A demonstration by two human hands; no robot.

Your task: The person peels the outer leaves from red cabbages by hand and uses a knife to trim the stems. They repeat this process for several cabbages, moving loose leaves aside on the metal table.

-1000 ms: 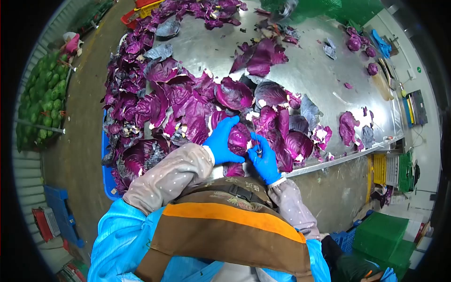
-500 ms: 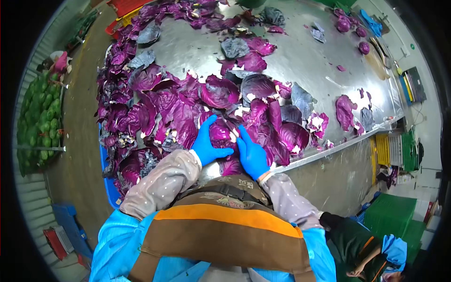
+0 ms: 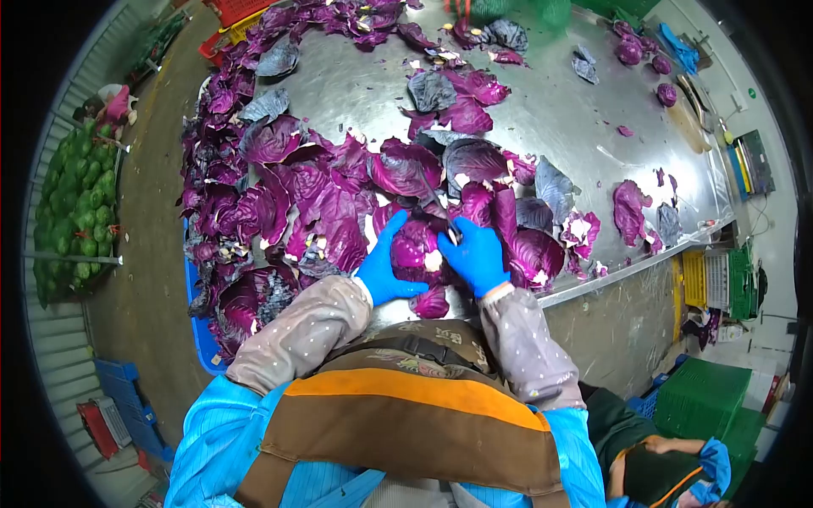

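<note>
My left hand, in a blue glove, cups the left side of a red cabbage head, its thumb across the near side. A pale cut patch shows on the head's right side. On the right, my right hand, also blue-gloved, is closed round a knife. Its narrow blade points away from me and to the left, above the far side of the head; the handle is mostly hidden by the fingers. Loose purple leaves pile up left of and beyond both hands. A curled leaf lies right of my right hand.
A metal table carries the leaves, with a blue container edge at its left. Whole red cabbages sit at the far right. Another person is behind at lower right, near stacked green crates. Netted green produce stands left.
The knife blade has moved from the cut patch on the cabbage to beyond the head. My right hand has turned with it, while my left hand still holds the cabbage. The view shifted slightly.
</note>
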